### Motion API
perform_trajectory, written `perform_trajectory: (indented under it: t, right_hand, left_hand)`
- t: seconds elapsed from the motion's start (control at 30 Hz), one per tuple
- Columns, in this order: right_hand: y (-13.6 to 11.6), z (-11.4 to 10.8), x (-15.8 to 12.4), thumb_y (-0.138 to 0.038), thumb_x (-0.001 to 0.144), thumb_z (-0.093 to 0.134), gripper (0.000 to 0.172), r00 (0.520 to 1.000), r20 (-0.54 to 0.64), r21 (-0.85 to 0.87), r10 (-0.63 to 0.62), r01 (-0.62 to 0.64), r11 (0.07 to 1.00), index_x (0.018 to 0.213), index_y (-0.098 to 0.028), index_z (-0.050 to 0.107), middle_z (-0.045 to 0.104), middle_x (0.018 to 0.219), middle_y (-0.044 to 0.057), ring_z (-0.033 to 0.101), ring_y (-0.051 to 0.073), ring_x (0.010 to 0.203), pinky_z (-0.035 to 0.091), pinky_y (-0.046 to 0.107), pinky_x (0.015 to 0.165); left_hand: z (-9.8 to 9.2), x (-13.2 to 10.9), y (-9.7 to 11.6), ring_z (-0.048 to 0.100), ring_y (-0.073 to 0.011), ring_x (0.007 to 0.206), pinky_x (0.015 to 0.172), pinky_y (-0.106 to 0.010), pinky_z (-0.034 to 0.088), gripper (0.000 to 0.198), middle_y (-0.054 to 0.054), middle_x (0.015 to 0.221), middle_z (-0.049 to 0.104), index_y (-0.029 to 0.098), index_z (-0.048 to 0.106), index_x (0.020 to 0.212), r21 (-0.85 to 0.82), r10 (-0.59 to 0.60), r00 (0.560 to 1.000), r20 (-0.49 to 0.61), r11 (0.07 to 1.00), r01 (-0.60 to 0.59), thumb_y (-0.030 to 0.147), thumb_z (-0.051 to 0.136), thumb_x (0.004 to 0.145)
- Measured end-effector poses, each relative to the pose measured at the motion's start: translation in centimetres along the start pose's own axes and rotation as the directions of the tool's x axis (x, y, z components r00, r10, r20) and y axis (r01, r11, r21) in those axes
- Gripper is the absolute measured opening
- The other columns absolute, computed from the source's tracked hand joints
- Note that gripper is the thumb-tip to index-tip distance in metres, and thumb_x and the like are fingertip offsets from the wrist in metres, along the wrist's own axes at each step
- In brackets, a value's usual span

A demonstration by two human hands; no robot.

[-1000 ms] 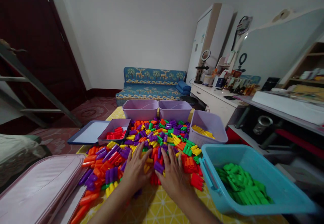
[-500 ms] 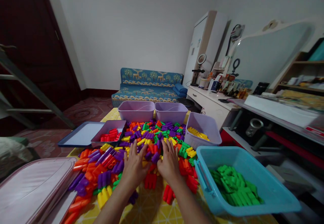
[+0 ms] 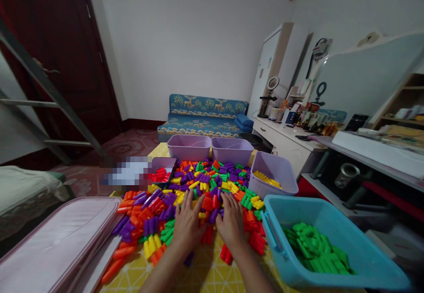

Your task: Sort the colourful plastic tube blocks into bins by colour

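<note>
Colourful plastic toy pieces [image 3: 151, 226], in red, orange, yellow, green and purple, lie in a broad pile on a yellow patterned tablecloth [image 3: 212, 275]. My left hand [image 3: 189, 223] rests on the near middle of the pile, palm down with fingers spread. Beside it, my right hand [image 3: 231, 221] lies over the pieces with its fingers apart and its thumb toward the left hand. A few red and purple pieces [image 3: 209, 202] show between the two hands. Neither hand is closed round a piece; what lies under the palms is hidden.
At right stands a blue bin [image 3: 274, 257] with green pieces. A lilac bin [image 3: 288, 173] holds yellow pieces; two more lilac bins [image 3: 188, 147] line the back. A dark-rimmed tray [image 3: 169, 164] has red pieces. Pink lids [image 3: 62, 240] are stacked at left.
The camera view has shifted, so the scene sits farther right and slightly lower. Both hands stay over the same part of the pile, fingers still spread.
</note>
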State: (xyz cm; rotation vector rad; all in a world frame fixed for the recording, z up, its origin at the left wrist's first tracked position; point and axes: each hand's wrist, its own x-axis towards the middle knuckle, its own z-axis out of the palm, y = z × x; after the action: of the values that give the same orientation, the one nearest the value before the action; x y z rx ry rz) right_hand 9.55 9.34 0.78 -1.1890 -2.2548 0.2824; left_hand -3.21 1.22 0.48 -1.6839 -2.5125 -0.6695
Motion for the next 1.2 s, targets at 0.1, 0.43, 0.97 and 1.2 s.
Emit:
perform_trajectory:
  t: [0.1, 0.43, 0.97, 1.2]
  right_hand:
    - [-0.4, -0.2, 0.1, -0.007, 0.070, 0.043, 0.063, 1.000, -0.025, 0.029, -0.010, 0.010, 1.000, 0.132, -0.017, 0.050, 0.053, 0.135, 0.005, 0.040, 0.022, 0.130, 0.023, 0.038, 0.112]
    - [-3.7, 0.7, 7.5, -0.008, 0.081, 0.044, 0.042, 0.983, 0.149, -0.099, -0.105, 0.121, 0.988, 0.114, -0.026, 0.064, 0.067, 0.109, 0.004, 0.054, 0.020, 0.104, 0.039, 0.031, 0.088]
    - [-4.3, -4.0, 10.0, -0.019, 0.081, 0.055, 0.027, 1.000, -0.019, 0.230, -0.018, 0.022, 0.973, 0.104, -0.024, 0.069, 0.073, 0.096, 0.001, 0.065, 0.016, 0.084, 0.045, 0.023, 0.075]
    - [4.3, -13.5, 16.4, -0.016, 0.074, 0.057, 0.034, 0.981, -0.065, -0.144, 0.183, -0.191, 0.971, 0.106, -0.019, 0.070, 0.073, 0.089, 0.006, 0.066, 0.017, 0.079, 0.045, 0.024, 0.070]
  left_hand:
    - [0.0, 0.1, -0.4, 0.027, -0.0291, 0.138, 0.109, -0.049, 0.024, 0.064, -0.008, 0.148, 0.036, 0.029, 0.049, 0.133, -0.025, 0.040, 0.999, 0.026, 0.999, -0.039, 0.035, 0.065, 0.072]
    - [-0.2, 0.2, -0.5, 0.040, -0.0280, 0.127, 0.105, -0.045, 0.031, 0.040, -0.004, 0.131, 0.053, 0.029, 0.063, 0.111, -0.099, 0.046, 0.995, -0.089, 0.994, -0.055, 0.031, 0.067, 0.071]
    - [0.5, 0.7, -0.9, 0.026, -0.0276, 0.138, 0.109, -0.046, 0.024, 0.048, -0.003, 0.143, 0.043, 0.032, 0.056, 0.122, -0.038, 0.040, 0.995, -0.089, 0.998, -0.044, 0.036, 0.063, 0.075]
    - [0.6, 0.5, -1.1, 0.028, -0.0281, 0.137, 0.108, -0.046, 0.027, 0.046, -0.005, 0.141, 0.045, 0.030, 0.058, 0.121, -0.031, 0.068, 0.990, -0.120, 0.997, -0.073, 0.033, 0.063, 0.075]
